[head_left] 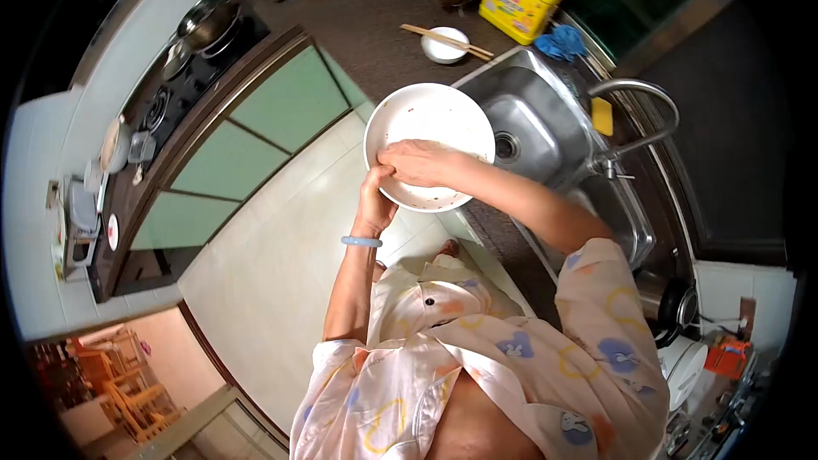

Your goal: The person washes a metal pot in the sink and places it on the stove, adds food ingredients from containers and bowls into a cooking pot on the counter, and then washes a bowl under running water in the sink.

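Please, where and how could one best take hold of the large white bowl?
I would pinch the rim of the large white bowl from its far side. The round rim is bare there, whereas the left grip holds the near left edge and the right grip reaches inside.

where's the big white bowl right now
Near the head view's middle, the big white bowl is in the left hand, the right hand in or over it, by the left edge of the steel sink.
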### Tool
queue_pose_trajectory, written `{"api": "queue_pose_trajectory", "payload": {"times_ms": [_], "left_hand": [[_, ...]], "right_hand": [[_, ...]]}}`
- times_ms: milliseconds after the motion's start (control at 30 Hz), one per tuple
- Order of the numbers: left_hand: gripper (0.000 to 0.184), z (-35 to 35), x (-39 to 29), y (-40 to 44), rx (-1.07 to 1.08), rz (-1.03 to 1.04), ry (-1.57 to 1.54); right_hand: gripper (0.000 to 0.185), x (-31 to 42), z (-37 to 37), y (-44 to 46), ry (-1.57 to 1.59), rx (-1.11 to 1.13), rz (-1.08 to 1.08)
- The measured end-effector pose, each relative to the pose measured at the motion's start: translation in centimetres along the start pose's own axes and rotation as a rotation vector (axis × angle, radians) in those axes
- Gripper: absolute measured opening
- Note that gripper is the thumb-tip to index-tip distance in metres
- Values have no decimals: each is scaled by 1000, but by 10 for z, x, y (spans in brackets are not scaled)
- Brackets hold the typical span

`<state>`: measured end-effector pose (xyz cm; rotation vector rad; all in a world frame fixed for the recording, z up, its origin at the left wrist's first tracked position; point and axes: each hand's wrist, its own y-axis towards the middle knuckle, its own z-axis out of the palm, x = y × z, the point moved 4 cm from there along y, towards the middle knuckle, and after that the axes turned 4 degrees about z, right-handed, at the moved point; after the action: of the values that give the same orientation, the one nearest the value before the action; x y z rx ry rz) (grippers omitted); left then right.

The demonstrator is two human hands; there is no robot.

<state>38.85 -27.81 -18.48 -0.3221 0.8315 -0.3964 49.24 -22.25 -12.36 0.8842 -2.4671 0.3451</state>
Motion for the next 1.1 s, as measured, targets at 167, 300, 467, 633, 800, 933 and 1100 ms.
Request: {"api": "queue_pose_trajectory", "payload": {"times_ms": [167, 300, 467, 633, 800, 933, 1100], "left_hand": [[46, -75, -39, -24, -138, 75, -13], [48, -124, -89, -56, -221, 172, 72], [52, -180, -149, -93, -264, 225, 23], [57, -249, -205, -133, -415, 322, 34], [57, -311, -238, -160, -512, 497, -123], [50, -353, -254, -175, -668, 634, -175], [47, -393, -280, -190, -780, 711, -153]], "right_hand": [[34, 51, 45, 19, -97, 519, -92], [23, 76, 61, 65, -389, 525, -164], [17, 165, 53, 161, -312, -159, -640], [14, 223, 87, 226, -370, -201, -688], [21, 265, 135, 265, -403, 69, -440], [21, 310, 182, 286, -331, 329, -258], [21, 371, 231, 317, -103, 573, -461]]}}
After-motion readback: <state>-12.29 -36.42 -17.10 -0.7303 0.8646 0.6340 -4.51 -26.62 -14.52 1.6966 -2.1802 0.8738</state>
